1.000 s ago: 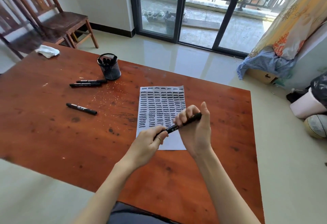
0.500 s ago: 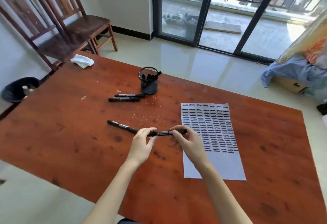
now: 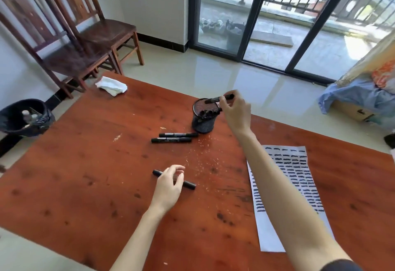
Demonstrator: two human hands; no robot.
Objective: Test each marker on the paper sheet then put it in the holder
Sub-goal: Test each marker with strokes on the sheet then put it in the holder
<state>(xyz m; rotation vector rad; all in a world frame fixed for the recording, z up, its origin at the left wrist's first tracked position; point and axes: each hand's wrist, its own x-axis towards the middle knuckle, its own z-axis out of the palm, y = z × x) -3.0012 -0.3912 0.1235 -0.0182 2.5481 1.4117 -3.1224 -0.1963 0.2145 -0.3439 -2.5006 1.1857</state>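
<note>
My right hand (image 3: 236, 110) pinches a black marker (image 3: 213, 99) lying almost level just above the rim of the black mesh holder (image 3: 202, 125), which has several markers in it. My left hand (image 3: 168, 185) hovers over a lone black marker (image 3: 189, 184) on the table, fingers loosely curled above it; whether they touch it is unclear. Two more black markers (image 3: 175, 137) lie side by side just left of the holder. The paper sheet (image 3: 299, 176), covered in rows of dark test strokes, lies at the right, partly under my right forearm.
The red-brown wooden table (image 3: 85, 174) carries a crumpled white cloth (image 3: 112, 85) at its far left corner. Two wooden chairs (image 3: 89, 42) and a black bin (image 3: 23, 116) stand to the left. Glass sliding doors are beyond the table.
My right hand has carried the marker from in front of me up to the holder. My left hand let go of it and moved down over the lone marker.
</note>
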